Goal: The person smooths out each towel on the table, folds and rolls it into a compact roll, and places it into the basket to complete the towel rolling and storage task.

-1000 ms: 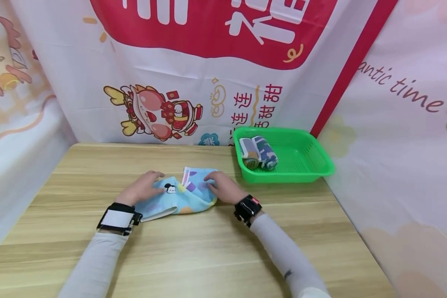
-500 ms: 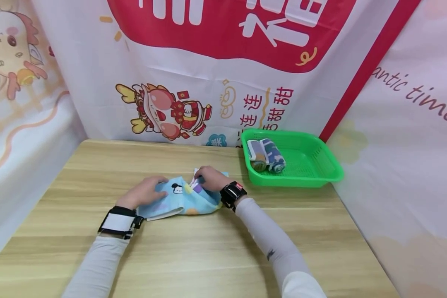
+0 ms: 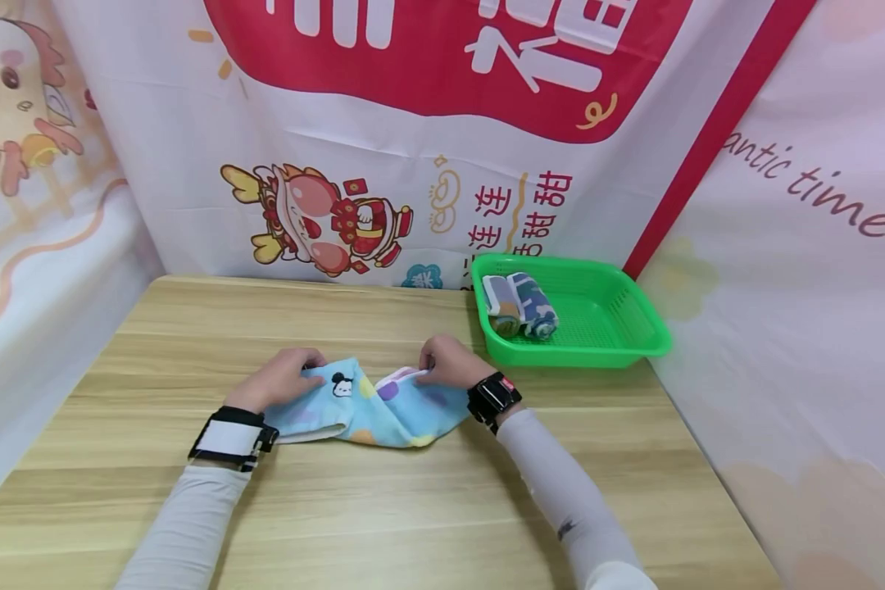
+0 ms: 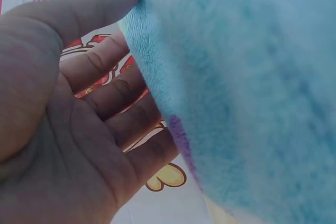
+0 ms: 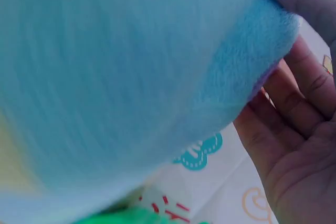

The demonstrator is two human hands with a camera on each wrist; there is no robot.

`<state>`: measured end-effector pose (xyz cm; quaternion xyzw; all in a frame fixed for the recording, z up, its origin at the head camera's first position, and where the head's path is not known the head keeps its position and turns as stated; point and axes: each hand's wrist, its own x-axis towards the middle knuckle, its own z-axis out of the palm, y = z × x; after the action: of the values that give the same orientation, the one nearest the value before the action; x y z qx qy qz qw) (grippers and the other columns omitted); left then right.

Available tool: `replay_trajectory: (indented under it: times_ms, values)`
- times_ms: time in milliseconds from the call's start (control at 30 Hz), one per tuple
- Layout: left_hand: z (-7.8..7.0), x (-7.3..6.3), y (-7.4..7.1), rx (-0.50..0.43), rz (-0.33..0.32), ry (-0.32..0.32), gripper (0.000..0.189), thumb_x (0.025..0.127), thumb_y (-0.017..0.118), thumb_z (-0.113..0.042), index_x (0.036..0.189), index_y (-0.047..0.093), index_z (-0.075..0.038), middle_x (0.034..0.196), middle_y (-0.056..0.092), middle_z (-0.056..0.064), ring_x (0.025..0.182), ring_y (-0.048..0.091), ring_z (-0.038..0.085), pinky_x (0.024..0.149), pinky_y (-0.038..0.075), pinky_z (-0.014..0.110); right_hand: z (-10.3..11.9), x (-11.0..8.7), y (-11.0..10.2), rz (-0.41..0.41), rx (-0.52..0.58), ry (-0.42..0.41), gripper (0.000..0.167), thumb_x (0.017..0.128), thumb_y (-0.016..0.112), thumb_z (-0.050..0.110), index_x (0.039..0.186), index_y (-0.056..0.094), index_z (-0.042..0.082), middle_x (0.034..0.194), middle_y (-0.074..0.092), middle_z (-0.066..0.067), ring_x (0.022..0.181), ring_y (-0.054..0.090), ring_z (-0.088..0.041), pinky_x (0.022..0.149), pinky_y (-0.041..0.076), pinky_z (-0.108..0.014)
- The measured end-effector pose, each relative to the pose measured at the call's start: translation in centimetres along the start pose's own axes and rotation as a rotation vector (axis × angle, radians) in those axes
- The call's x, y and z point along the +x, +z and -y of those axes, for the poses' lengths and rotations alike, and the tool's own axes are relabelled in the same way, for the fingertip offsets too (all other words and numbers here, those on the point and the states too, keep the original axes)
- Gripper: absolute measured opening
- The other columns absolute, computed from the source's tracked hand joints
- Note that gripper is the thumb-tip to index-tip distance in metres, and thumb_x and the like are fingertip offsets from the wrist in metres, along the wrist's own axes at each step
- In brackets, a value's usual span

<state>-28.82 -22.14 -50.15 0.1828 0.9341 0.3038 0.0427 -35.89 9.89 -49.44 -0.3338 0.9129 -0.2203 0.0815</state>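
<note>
A light blue towel [image 3: 383, 414] with a small cartoon face and coloured spots stretches between both hands over the wooden table. At its left end my left hand [image 3: 283, 381] pinches the cloth between thumb and fingers; the left wrist view shows the thumb on the near face and fingers behind the edge. My right hand [image 3: 453, 363] pinches the white-edged right part. In the right wrist view the towel [image 5: 131, 77] fills most of the picture, thumb in front and fingers behind it. The cloth dips and is folded over itself in the middle.
A green plastic basket [image 3: 571, 356] stands at the back right of the table [image 3: 383, 516]. Two rolled towels lie in its left side, one camouflage roll [image 3: 534, 307] and one grey-brown roll [image 3: 501, 305]. A printed cloth [image 3: 324, 123] hangs behind the table.
My right hand reached left into the towel's fold, took hold of its white edge and drew it back right, so the towel is now spread wider. My left hand has stayed at the left end.
</note>
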Motion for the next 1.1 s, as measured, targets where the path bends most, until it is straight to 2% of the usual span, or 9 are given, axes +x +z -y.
replay_trajectory:
  times_ms: [100,200,467,567,733,900,967,1033,1100]
  values:
    - [0.1,0.0,-0.1,0.004,-0.014,-0.001,0.011,0.096,0.067,-0.008,0.103,0.071,-0.001,0.100,0.070,0.013,0.094,0.063,0.027,0.086,0.052,0.049,-0.4,-1.6,-0.6,-0.017,0.020,-0.010,0.016,0.083,0.085,0.021,0.073,0.072,0.018,0.072,0.067,0.007,0.068,0.060,-0.009,0.065,0.052,-0.024]
    - [0.1,-0.2,-0.6,0.017,-0.032,-0.013,0.010,0.098,0.063,-0.008,0.100,0.072,-0.003,0.095,0.069,0.009,0.088,0.062,0.023,0.080,0.052,0.045,-0.4,-3.1,-1.3,-0.039,0.035,-0.011,0.015,0.086,0.082,0.016,0.075,0.071,0.019,0.072,0.066,0.006,0.068,0.059,-0.009,0.064,0.052,-0.024]
    - [-0.8,-0.8,-2.1,0.042,-0.091,-0.055,0.017,0.102,0.058,-0.011,0.106,0.073,-0.002,0.098,0.070,0.012,0.088,0.062,0.025,0.078,0.052,0.045,-0.4,-5.6,-1.8,0.035,0.040,-0.007,0.005,0.089,0.077,0.007,0.090,0.076,0.011,0.084,0.070,0.003,0.076,0.063,-0.008,0.071,0.055,-0.023]
    - [-1.2,-0.9,-2.7,0.037,-0.138,-0.049,0.019,0.103,0.057,-0.012,0.110,0.071,0.000,0.102,0.070,0.016,0.091,0.062,0.028,0.080,0.051,0.046,-0.9,-6.2,-1.9,0.017,0.044,-0.017,0.005,0.091,0.074,0.006,0.094,0.076,0.009,0.088,0.071,0.002,0.081,0.064,-0.009,0.075,0.056,-0.025]
    - [-1.5,-1.6,-4.2,0.017,-0.251,-0.019,0.020,0.105,0.054,-0.011,0.112,0.068,0.002,0.112,0.068,0.022,0.104,0.062,0.037,0.090,0.050,0.057,-1.0,-7.1,-4.0,-0.118,0.052,0.003,0.005,0.096,0.069,0.008,0.094,0.073,0.010,0.092,0.071,0.001,0.087,0.065,-0.009,0.078,0.056,-0.027]
    - [-1.9,-2.6,-5.8,-0.023,-0.383,0.071,0.018,0.103,0.055,-0.007,0.111,0.067,0.004,0.115,0.065,0.025,0.113,0.059,0.043,0.097,0.045,0.063,-0.4,-8.6,-7.3,-0.303,0.071,-0.064,0.003,0.095,0.071,0.008,0.093,0.073,0.006,0.091,0.071,-0.003,0.086,0.066,-0.014,0.079,0.057,-0.034]
    - [-2.0,-3.1,-6.1,-0.049,-0.370,0.096,0.016,0.102,0.057,-0.008,0.108,0.069,0.003,0.119,0.064,0.025,0.116,0.056,0.044,0.098,0.043,0.066,-0.3,-9.5,-8.1,-0.360,0.089,-0.080,0.005,0.095,0.071,0.010,0.094,0.073,0.005,0.091,0.071,-0.003,0.086,0.066,-0.015,0.080,0.057,-0.036]
    - [-2.1,-3.6,-6.3,-0.077,-0.297,0.088,0.015,0.100,0.061,-0.011,0.104,0.071,-0.001,0.116,0.066,0.022,0.113,0.058,0.041,0.098,0.044,0.065,-0.2,-10.5,-8.2,-0.381,0.099,-0.078,0.007,0.095,0.071,0.012,0.096,0.073,0.005,0.092,0.071,-0.002,0.086,0.066,-0.015,0.080,0.058,-0.036]
    - [-2.1,-4.0,-6.3,-0.090,-0.211,0.067,0.015,0.098,0.064,-0.013,0.102,0.073,-0.003,0.115,0.068,0.020,0.110,0.059,0.038,0.097,0.045,0.064,-0.2,-11.3,-7.7,-0.360,0.111,-0.065,0.004,0.094,0.072,0.010,0.095,0.073,0.006,0.091,0.071,-0.001,0.085,0.066,-0.013,0.078,0.058,-0.034]
